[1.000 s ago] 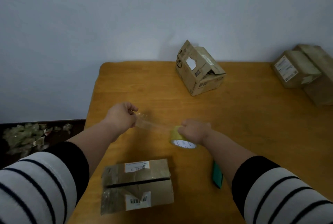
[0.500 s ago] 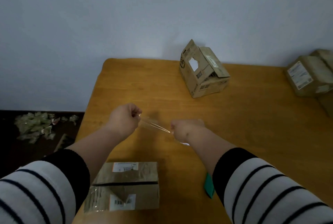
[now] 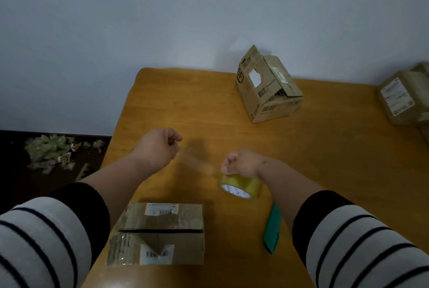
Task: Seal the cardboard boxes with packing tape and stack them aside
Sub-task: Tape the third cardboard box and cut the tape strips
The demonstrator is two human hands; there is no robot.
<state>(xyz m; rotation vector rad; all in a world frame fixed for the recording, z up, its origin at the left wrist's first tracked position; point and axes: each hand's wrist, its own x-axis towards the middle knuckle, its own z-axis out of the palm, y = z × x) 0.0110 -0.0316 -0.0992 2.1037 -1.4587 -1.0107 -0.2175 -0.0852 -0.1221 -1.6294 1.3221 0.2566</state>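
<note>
Tape roll: the yellowish clear packing tape roll point(image 3: 240, 186) is gripped from above by the right hand point(image 3: 243, 163), just beyond the unsealed flat brown cardboard box point(image 3: 159, 234).
Strip: a thin, blurred strip point(image 3: 197, 163) is pinched by the left hand point(image 3: 160, 146).
Handling: light, sticky, floppy film, judged best held at its ends.
Axis: the strip is stretched left-right, parallel to the box's open seam.

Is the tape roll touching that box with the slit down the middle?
Apart. The head view shows bare table between the tape roll and the box.
</note>
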